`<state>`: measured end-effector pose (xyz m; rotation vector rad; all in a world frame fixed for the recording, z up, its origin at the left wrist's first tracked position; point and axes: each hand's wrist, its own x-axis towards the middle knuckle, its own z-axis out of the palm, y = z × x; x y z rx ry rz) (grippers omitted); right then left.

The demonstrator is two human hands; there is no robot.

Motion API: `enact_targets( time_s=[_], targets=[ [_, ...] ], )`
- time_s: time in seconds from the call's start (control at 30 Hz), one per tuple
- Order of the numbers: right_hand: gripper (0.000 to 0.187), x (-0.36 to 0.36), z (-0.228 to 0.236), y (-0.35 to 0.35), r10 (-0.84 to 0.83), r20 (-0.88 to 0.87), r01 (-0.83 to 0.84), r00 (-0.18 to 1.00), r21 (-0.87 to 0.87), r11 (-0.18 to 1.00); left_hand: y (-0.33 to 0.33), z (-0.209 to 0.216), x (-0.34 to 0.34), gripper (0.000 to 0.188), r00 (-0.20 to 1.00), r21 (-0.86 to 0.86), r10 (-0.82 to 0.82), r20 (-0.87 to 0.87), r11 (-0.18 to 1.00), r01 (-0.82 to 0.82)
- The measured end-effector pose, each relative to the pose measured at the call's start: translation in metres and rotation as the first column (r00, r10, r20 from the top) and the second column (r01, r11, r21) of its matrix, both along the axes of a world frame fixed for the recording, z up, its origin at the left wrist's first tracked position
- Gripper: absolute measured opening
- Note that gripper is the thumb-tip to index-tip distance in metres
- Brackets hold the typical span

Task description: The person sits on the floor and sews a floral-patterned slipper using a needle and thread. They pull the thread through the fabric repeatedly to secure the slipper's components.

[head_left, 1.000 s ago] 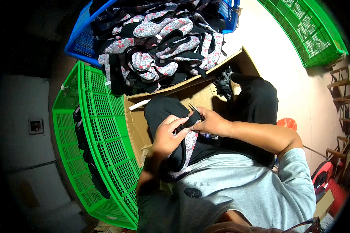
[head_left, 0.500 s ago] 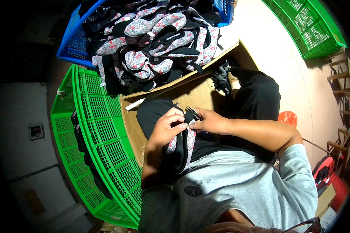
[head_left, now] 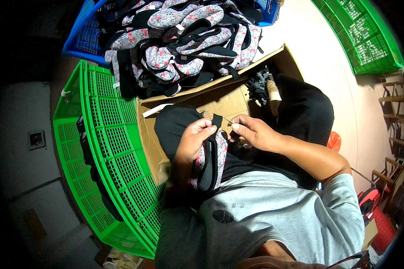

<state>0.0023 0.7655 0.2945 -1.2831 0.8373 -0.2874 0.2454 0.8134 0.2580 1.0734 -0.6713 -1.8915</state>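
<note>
My left hand (head_left: 196,136) is closed, its thumb and fingers pinching a short black strap (head_left: 217,120). The strap belongs to a sewn piece of flower-printed fabric with black edging (head_left: 221,154), which lies over my lap. Just to the right, my right hand (head_left: 257,133) is closed around small dark snips (head_left: 228,120). Only a thin pointed blade shows past the fingers; the handles are mostly hidden. The blade points toward the strap, with a small gap between them.
An open cardboard box (head_left: 233,105) with dark scraps (head_left: 258,87) sits before me. Beyond it, a blue crate (head_left: 83,38) is heaped with similar floral pieces (head_left: 179,49). Green crates stand at left (head_left: 114,123) and far right (head_left: 368,49). A red bag (head_left: 334,141) lies right.
My right hand has drawn back to the right with the snips, away from my left hand. The black strap now stands up freely from my left fingers. The view has shifted slightly.
</note>
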Motion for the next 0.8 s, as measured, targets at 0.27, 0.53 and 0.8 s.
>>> enact_targets(
  time_s=[0.27,0.53,0.8],
  targets=[
    [0.035,0.002,-0.019,0.008,0.143,0.078,-0.146,0.987,0.028,0.989,-0.006,0.004,-0.005,0.010,0.998,0.096,0.039,0.044,0.994,-0.043],
    [0.026,0.010,-0.011,0.011,0.206,0.068,-0.211,0.976,0.090,0.973,-0.010,-0.002,-0.008,0.012,0.994,0.074,0.028,0.103,0.997,-0.036],
    [0.027,0.012,-0.009,0.011,0.208,0.019,-0.209,0.978,0.051,0.977,-0.009,-0.002,-0.008,0.013,0.995,0.087,0.055,0.087,0.994,-0.063]
  ],
)
